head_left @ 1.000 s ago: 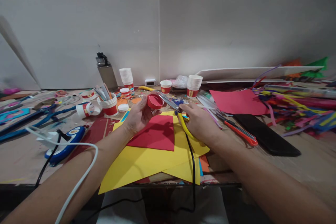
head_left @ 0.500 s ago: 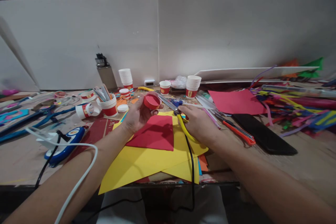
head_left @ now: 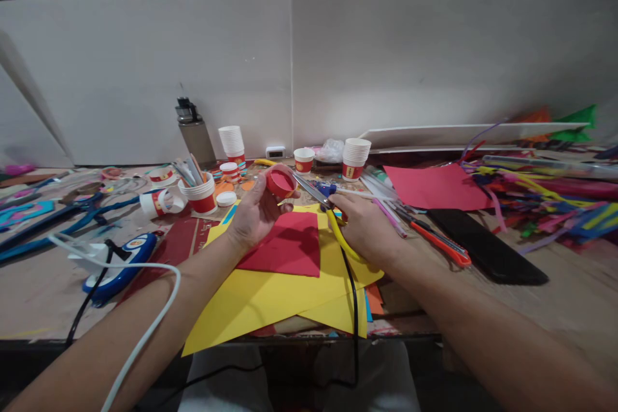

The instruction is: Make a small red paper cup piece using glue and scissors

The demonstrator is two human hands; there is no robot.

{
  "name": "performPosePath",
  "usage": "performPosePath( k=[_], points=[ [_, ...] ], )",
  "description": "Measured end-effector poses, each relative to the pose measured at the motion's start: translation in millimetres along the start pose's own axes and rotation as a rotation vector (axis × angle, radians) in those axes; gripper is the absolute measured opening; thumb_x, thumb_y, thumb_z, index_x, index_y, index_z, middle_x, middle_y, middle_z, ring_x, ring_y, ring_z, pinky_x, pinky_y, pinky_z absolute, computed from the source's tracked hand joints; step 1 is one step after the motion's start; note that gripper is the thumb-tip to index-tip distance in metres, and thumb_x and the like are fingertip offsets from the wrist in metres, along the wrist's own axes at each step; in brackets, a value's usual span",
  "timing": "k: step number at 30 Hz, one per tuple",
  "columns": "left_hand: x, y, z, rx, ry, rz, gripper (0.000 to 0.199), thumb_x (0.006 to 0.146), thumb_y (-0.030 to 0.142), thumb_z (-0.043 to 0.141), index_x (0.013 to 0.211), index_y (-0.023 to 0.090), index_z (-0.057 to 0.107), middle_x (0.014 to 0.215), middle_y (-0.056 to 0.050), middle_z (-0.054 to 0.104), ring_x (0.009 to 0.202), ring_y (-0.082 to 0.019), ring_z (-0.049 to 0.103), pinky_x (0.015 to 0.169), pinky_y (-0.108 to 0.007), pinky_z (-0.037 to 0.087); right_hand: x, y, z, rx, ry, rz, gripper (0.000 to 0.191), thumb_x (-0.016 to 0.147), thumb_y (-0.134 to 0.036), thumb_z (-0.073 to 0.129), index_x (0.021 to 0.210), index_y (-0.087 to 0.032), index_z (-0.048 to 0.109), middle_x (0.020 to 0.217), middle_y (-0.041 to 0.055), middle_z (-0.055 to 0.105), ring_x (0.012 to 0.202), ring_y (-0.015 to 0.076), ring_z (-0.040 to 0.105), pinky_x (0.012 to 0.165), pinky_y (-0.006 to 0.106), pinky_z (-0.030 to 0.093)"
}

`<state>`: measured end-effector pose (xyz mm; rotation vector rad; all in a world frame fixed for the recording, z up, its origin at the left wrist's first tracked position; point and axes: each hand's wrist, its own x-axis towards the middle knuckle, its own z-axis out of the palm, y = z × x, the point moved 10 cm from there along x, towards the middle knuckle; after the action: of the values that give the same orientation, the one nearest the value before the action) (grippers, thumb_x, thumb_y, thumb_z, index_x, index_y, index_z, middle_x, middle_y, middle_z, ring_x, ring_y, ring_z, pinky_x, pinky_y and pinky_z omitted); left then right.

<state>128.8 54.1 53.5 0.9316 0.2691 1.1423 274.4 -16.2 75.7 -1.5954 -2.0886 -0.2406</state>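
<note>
My left hand [head_left: 255, 214] is closed around a short red paper cup piece [head_left: 281, 181], tilted so that its round red face points toward me. In my right hand [head_left: 364, 222] is a pair of scissors [head_left: 316, 191] with yellow handles; the blades point up and left, with the tips beside the cup piece's right edge. Whether the blades touch it I cannot tell. Below the hands, a red paper sheet [head_left: 287, 248] lies on several yellow sheets [head_left: 232, 309].
Stacked paper cups [head_left: 356, 158], a cup of sticks [head_left: 199, 196] and a bottle [head_left: 194, 135] stand toward the back. To the right lie an orange utility knife [head_left: 444, 244], a black phone [head_left: 487, 248] and colourful strips [head_left: 541, 206]. A white cable [head_left: 159, 266] crosses my left forearm.
The cup piece has tipped slightly in my left hand, and the scissors have shifted a little at its right edge. Both hands keep their hold.
</note>
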Motion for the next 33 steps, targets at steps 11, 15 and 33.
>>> performPosePath(
  k=[11, 15, 33],
  points=[
    [-5.4, -7.3, 6.2, -0.008, -0.003, -0.049, 0.034, 0.089, 0.045, 0.053, 0.108, 0.018, 0.065, 0.091, -0.008, 0.072, 0.079, -0.019, 0.069, 0.059, -0.027, 0.049, -1.1, -1.3, -0.6, -0.068, -0.009, 0.029, 0.044, 0.080, -0.014, 0.051, 0.123, -0.017, 0.057, 0.111, 0.0138, 0.059, 0.088, 0.0228, 0.059, 0.077, 0.031, 0.045],
    [-6.1, -7.7, 8.0, -0.014, -0.022, -0.049, 0.034, 0.090, 0.044, 0.052, 0.104, 0.016, 0.066, 0.090, -0.008, 0.072, 0.078, -0.019, 0.069, 0.060, -0.027, 0.050, -1.1, -1.7, -1.1, -0.068, -0.011, 0.017, 0.044, 0.078, -0.011, 0.049, 0.120, -0.016, 0.058, 0.107, 0.0137, 0.060, 0.089, 0.0233, 0.059, 0.078, 0.032, 0.045],
    [-2.6, -7.2, 0.6, -0.004, 0.033, -0.063, 0.037, 0.091, 0.046, 0.051, 0.103, 0.015, 0.065, 0.082, -0.007, 0.071, 0.068, -0.017, 0.068, 0.056, -0.025, 0.050, -1.3, -0.9, 0.8, -0.018, 0.003, -0.006, 0.033, 0.082, -0.014, 0.050, 0.112, -0.017, 0.062, 0.105, 0.0121, 0.066, 0.095, 0.0238, 0.062, 0.079, 0.031, 0.045]
  ],
)
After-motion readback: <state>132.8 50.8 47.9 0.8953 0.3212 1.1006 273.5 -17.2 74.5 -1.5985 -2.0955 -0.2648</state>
